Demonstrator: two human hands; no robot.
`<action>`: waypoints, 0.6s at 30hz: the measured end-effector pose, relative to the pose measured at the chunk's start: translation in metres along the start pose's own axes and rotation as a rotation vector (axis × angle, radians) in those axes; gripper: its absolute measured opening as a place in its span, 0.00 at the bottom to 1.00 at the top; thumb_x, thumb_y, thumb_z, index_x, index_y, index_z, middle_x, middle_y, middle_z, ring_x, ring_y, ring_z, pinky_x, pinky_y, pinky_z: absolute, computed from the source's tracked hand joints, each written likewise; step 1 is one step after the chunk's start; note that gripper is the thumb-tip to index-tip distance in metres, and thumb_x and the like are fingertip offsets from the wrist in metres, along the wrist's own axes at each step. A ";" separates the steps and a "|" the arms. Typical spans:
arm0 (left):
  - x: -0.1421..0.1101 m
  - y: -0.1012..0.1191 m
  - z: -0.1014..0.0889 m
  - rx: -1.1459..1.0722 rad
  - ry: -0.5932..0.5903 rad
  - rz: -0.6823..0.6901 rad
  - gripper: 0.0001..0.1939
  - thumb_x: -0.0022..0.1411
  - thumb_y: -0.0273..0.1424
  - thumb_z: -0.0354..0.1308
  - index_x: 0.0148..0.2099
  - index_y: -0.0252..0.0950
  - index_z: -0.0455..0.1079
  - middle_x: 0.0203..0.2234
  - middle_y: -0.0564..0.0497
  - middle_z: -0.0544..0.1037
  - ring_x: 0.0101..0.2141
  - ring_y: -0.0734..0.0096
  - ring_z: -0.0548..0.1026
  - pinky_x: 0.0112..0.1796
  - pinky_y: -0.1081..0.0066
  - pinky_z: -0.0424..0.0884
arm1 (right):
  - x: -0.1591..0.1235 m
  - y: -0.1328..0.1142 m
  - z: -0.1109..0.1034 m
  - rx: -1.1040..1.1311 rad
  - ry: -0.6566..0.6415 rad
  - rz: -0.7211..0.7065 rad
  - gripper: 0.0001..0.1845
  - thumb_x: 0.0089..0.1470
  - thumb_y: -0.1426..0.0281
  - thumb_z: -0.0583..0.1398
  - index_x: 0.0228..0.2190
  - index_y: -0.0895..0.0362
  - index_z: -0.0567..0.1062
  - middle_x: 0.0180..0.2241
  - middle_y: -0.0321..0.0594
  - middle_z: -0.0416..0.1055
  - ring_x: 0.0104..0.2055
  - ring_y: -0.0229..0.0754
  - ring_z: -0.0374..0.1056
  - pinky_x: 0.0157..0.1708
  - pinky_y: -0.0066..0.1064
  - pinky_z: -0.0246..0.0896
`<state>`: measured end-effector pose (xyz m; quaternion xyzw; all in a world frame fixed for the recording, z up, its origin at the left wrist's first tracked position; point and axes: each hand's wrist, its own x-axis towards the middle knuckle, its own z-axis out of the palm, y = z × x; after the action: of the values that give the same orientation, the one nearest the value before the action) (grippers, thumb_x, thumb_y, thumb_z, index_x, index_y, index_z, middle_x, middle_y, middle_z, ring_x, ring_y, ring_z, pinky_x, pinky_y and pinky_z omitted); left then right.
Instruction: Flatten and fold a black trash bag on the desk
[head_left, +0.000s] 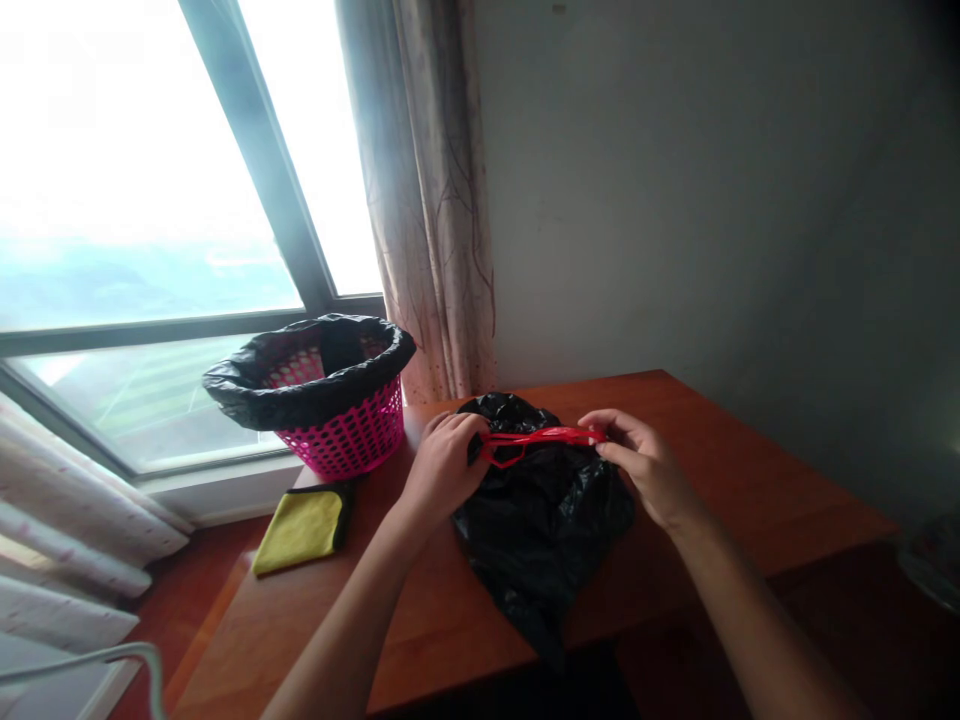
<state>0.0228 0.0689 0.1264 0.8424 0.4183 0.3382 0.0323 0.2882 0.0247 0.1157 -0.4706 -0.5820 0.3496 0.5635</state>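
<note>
A black garbage bag [555, 520] lies crumpled on the wooden table, its lower corner hanging past the front edge. Red drawstrings [544, 437] stretch across its top between my two hands. My left hand [450, 455] is closed around the gathered bag mouth at the left end of the strings. At the other end, my right hand [637, 460] pinches the red drawstrings between thumb and fingers. What lies inside the left fist is partly hidden.
A pink perforated basket [349, 440] with a black liner folded over its rim stands at the table's [720, 480] back left. Nearby lies a folded yellow cloth [300, 530]. A curtain [435, 200] and a window are behind; a wall borders the back.
</note>
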 end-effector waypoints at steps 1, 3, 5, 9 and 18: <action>0.000 0.000 0.000 -0.031 0.014 0.005 0.05 0.60 0.25 0.56 0.39 0.40 0.67 0.43 0.47 0.79 0.46 0.60 0.75 0.52 0.59 0.68 | 0.000 0.001 0.000 -0.001 0.009 -0.004 0.13 0.48 0.71 0.60 0.38 0.55 0.77 0.38 0.39 0.75 0.40 0.43 0.70 0.41 0.32 0.64; 0.000 0.001 0.001 -0.100 0.044 0.000 0.05 0.62 0.26 0.55 0.40 0.40 0.68 0.44 0.47 0.79 0.45 0.60 0.76 0.51 0.59 0.69 | 0.000 0.003 0.001 -0.031 0.017 -0.019 0.13 0.49 0.71 0.59 0.39 0.54 0.77 0.39 0.39 0.75 0.41 0.43 0.70 0.42 0.32 0.65; 0.001 0.003 0.002 -0.180 0.072 -0.015 0.03 0.64 0.29 0.55 0.40 0.40 0.69 0.44 0.46 0.79 0.46 0.60 0.77 0.50 0.61 0.70 | 0.001 0.004 0.002 -0.096 0.010 -0.048 0.12 0.51 0.71 0.59 0.39 0.54 0.77 0.40 0.39 0.75 0.42 0.44 0.71 0.44 0.33 0.65; 0.004 0.009 0.001 -0.326 0.104 -0.031 0.04 0.66 0.32 0.55 0.39 0.39 0.70 0.44 0.46 0.80 0.46 0.61 0.77 0.50 0.64 0.71 | 0.004 0.002 0.005 -0.223 0.017 -0.165 0.09 0.54 0.69 0.59 0.38 0.54 0.77 0.42 0.41 0.75 0.45 0.45 0.71 0.47 0.36 0.66; 0.004 0.013 -0.001 -0.415 0.201 -0.099 0.07 0.66 0.34 0.57 0.41 0.39 0.75 0.38 0.48 0.81 0.39 0.63 0.79 0.44 0.67 0.73 | 0.002 -0.003 0.006 -0.327 0.089 -0.263 0.08 0.59 0.66 0.58 0.36 0.54 0.77 0.40 0.42 0.76 0.43 0.45 0.73 0.42 0.34 0.69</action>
<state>0.0323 0.0631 0.1332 0.7583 0.3816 0.4971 0.1796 0.2823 0.0270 0.1181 -0.4909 -0.6620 0.1528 0.5454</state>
